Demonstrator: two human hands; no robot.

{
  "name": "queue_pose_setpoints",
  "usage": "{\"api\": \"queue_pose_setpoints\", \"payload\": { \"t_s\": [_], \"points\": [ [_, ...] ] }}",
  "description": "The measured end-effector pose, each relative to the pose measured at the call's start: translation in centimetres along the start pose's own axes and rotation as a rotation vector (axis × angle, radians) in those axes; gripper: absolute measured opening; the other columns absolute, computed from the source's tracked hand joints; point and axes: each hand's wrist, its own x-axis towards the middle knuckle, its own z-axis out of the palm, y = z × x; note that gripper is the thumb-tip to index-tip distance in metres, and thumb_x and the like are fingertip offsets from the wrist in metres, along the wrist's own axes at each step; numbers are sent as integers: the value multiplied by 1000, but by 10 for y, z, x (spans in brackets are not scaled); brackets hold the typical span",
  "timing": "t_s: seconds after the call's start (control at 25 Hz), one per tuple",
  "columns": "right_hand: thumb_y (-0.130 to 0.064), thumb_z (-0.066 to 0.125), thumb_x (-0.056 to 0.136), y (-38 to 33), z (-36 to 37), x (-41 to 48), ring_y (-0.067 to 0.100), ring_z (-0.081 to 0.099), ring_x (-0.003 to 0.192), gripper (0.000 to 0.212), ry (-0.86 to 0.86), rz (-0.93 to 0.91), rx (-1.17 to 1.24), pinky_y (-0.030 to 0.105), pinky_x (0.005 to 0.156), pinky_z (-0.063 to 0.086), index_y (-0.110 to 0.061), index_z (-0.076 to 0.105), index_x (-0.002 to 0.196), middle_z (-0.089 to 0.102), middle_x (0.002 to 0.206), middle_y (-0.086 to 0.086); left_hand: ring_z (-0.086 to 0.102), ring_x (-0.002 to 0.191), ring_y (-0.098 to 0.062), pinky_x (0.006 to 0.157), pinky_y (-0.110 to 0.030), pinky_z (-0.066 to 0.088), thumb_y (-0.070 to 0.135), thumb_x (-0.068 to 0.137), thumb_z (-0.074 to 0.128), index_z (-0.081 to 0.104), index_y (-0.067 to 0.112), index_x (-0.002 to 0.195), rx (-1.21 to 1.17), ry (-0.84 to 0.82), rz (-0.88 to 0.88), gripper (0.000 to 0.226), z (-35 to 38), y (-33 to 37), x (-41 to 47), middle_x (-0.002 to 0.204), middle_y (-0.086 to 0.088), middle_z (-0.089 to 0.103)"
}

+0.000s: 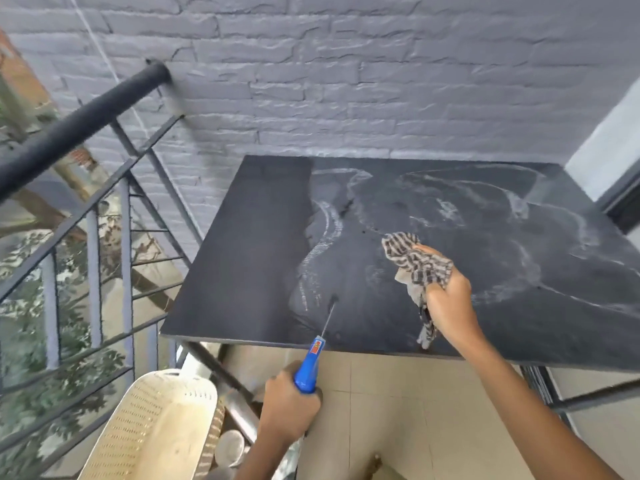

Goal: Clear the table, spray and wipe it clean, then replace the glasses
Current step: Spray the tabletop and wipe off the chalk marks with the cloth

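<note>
The dark grey table [249,244] stands against the brick wall, its top streaked with wet, whitish wipe marks over the middle and right. My right hand [450,299] presses a crumpled checked cloth [415,261] onto the table near its front middle. My left hand [289,403] holds a blue spray bottle [310,365] just below the table's front edge, nozzle aimed at the tabletop, with a thin jet reaching the surface. No glasses stand on the table. A round glass-like object [230,446] shows low down by the chair, partly hidden.
A cream plastic chair [152,427] stands at the lower left beside the table. A grey metal railing [93,209] with foliage behind it runs along the left. A pale tiled floor [398,410] lies under the table. A white wall and dark frame [620,195] stand at the right.
</note>
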Motion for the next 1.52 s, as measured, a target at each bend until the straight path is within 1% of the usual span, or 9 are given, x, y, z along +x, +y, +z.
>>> {"api": "queue_pose_setpoints", "payload": {
  "t_s": [0.08, 0.24, 0.36, 0.44, 0.72, 0.84, 1.04, 1.24, 1.52],
  "points": [
    [13, 42, 78, 1, -19, 8, -17, 57, 88, 54, 49, -2, 12, -3, 71, 40, -14, 62, 120, 62, 106, -15, 65, 62, -40, 58, -40, 53, 11, 65, 53, 48, 14, 61, 60, -9, -4, 7, 10, 8, 8, 58, -15, 61],
    [15, 42, 78, 10, -40, 32, 19, 55, 88, 55, 75, 1, 3, 16, 61, 49, -16, 63, 119, 65, 93, -14, 58, 56, -32, 53, -32, 47, 7, 68, 55, 51, 9, 63, 77, 39, -19, 7, 16, 33, 24, 58, -13, 62],
    [15, 40, 78, 11, -41, 61, -9, 59, 84, 54, 61, -33, 26, 1, 63, 42, -13, 63, 117, 62, 103, -21, 62, 56, -35, 51, -29, 45, 5, 69, 55, 57, 5, 70, 20, 117, 1, 2, 14, 64, 49, 57, -8, 57],
    [15, 39, 78, 10, -41, 83, -23, 54, 83, 55, 27, -42, 40, -4, 67, 39, -14, 62, 118, 61, 105, -21, 56, 45, -23, 42, -21, 41, 3, 68, 54, 58, 0, 74, -39, 142, -10, 8, 14, 89, 67, 57, -9, 55],
    [6, 35, 71, 4, -52, 156, -24, 52, 88, 58, 0, -127, 75, -4, 75, 38, -22, 62, 113, 61, 101, -22, 40, 23, -7, 28, -11, 26, 1, 69, 51, 44, 8, 61, -91, 176, -16, 12, 23, 152, 114, 52, -13, 54],
    [14, 34, 72, 6, -52, 181, -13, 54, 66, 55, 7, -92, 66, 2, 59, 41, -22, 63, 101, 63, 77, -26, 37, 24, -6, 29, -10, 27, 2, 69, 51, 46, 5, 62, -101, 199, -29, 9, 25, 161, 129, 53, -12, 53],
    [16, 34, 75, 3, -37, 212, -12, 53, 61, 56, 35, -61, 96, 6, 58, 43, -30, 61, 92, 61, 78, -21, 41, 27, -4, 31, -8, 29, 5, 70, 53, 54, -5, 72, -167, 219, 15, 11, 17, 188, 171, 54, -9, 53],
    [15, 33, 74, 6, -16, 240, 6, 41, 53, 54, 55, 14, 99, 15, 48, 36, -30, 62, 74, 55, 56, -8, 39, 25, -5, 30, -9, 28, 5, 69, 47, 47, 7, 64, -63, 166, 67, 5, 10, 230, 230, 58, -11, 54],
    [18, 33, 76, 19, 19, 282, 0, 35, 44, 53, 136, 78, 86, 10, 43, 31, -31, 51, 66, 50, 50, -16, 43, 50, -19, 46, -22, 36, 10, 65, 54, 46, 5, 65, 16, 47, 156, 10, -8, 224, 290, 57, -5, 52]
  ]
}}
